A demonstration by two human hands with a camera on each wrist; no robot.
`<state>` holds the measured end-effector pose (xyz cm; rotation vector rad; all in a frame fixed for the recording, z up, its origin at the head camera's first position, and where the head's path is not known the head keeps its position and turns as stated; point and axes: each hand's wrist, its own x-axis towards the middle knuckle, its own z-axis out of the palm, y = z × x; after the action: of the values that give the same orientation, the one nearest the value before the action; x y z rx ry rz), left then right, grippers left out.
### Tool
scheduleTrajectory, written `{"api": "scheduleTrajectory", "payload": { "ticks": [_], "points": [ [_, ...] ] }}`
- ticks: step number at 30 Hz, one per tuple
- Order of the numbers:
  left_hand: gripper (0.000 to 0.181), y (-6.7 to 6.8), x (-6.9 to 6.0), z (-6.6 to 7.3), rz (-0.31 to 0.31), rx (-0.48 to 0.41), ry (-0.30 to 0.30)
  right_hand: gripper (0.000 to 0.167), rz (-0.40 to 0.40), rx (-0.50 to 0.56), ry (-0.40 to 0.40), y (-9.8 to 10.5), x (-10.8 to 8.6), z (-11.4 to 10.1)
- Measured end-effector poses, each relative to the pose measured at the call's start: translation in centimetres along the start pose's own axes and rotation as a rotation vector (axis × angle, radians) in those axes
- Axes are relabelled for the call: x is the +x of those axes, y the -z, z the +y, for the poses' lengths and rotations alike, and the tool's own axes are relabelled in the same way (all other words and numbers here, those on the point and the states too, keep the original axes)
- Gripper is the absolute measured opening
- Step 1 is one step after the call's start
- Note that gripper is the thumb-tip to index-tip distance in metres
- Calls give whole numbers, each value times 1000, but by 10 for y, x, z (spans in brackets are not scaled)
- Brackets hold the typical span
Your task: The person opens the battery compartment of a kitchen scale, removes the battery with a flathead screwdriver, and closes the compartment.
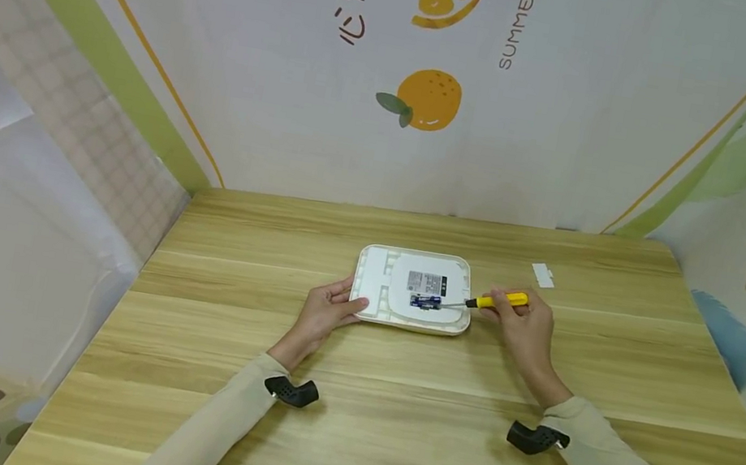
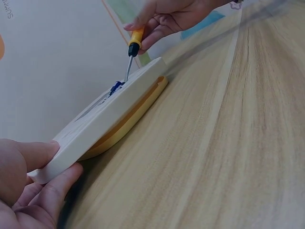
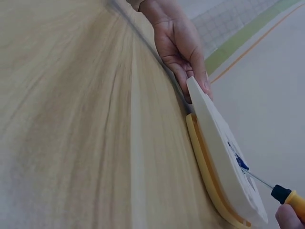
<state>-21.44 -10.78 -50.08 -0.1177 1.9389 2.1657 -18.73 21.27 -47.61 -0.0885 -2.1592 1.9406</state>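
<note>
A white rectangular plastic device (image 1: 378, 266) lies back-side up on the table, with a raised rounded panel and a printed label (image 1: 425, 283). Its left edge is pinched by my left hand (image 1: 324, 313), thumb on top and fingers beneath. Blue batteries (image 1: 425, 301) sit in a small opened compartment below the label. My right hand (image 1: 528, 332) grips a yellow-and-black screwdriver (image 1: 508, 301), whose metal tip reaches the batteries from the right. In the left wrist view, a yellow part (image 2: 138, 117) shows under the device's white body (image 2: 105, 119), and the left side is tilted up off the table.
A small white cover piece (image 1: 543, 275) lies on the wooden table (image 1: 384, 432), behind my right hand. Printed cloth (image 1: 289, 112) with fruit drawings hangs at the table's back edge, and more cloth hangs at both sides. Black wrist mounts (image 1: 291, 392) sit on both sleeves.
</note>
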Motion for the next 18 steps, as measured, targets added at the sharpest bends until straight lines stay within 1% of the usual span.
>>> {"api": "scheduleTrajectory", "payload": {
  "ticks": [7,9,12,18],
  "points": [
    [60,-1,-1,0,7,-11,-5,37,-5,28,-16,3,1,10],
    [59,-1,-1,0,8,-12,-6,37,-3,51,-23,4,1,12],
    [59,-1,0,0,10,-7,-9,33,3,117,-43,4,2,14],
    [59,-2,-1,0,20,-11,-6,28,11,247,-111,4,5,16]
  ]
}}
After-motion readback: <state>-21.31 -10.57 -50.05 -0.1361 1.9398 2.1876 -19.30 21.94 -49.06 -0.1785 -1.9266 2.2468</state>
